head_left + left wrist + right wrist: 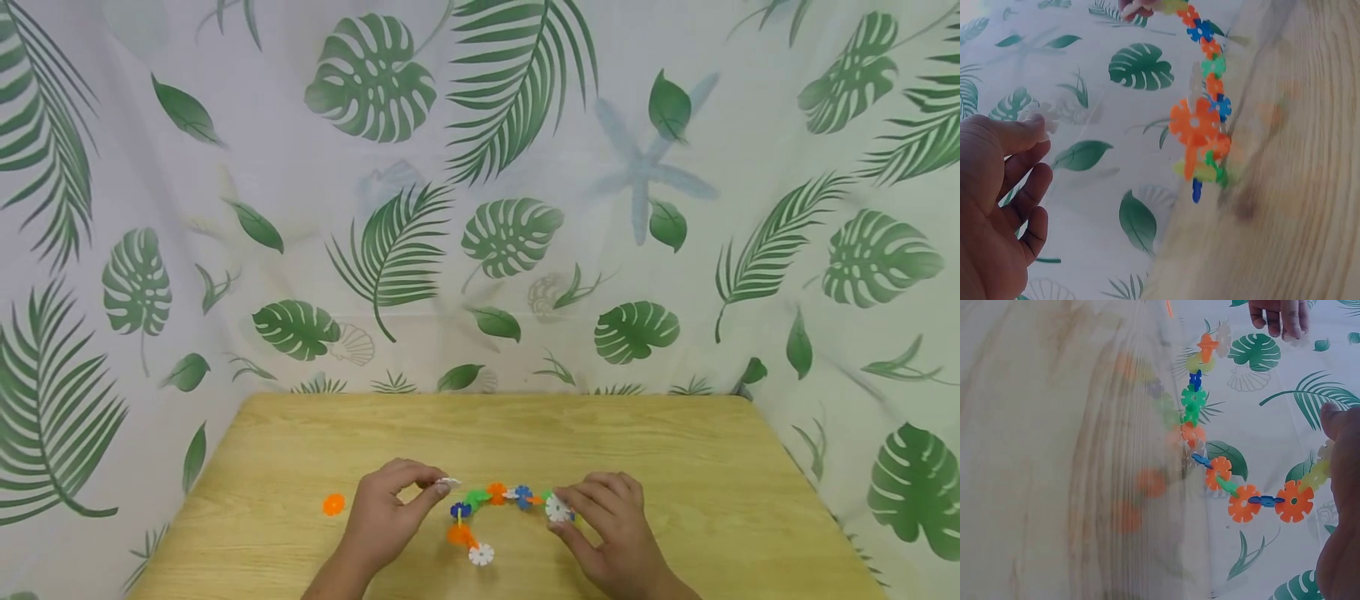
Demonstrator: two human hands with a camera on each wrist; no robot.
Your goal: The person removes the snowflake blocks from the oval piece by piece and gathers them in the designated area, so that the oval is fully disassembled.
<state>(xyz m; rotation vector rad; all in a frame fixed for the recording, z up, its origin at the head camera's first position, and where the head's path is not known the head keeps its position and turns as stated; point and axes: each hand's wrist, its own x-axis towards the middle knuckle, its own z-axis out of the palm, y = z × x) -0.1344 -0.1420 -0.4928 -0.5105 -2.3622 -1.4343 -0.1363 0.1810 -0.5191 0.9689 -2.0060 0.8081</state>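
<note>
A chain of interlocking snowflake discs (497, 493) in orange, blue, green, yellow and white curves between the two hands. My right hand (611, 529) pinches its right end, at a white snowflake disc (557, 507). The other end hangs down to another white disc (481, 554). My left hand (390, 512) pinches a loose white snowflake disc (1047, 119) between thumb and index finger, apart from the chain. In the right wrist view the chain (1219, 472) runs toward my right hand (1342, 487), whose fingertips are partly out of frame.
A single orange snowflake disc (333, 504) lies on the wooden table (300, 433), left of my left hand. Behind the table and along its sides hangs a white leaf-patterned curtain (420, 367).
</note>
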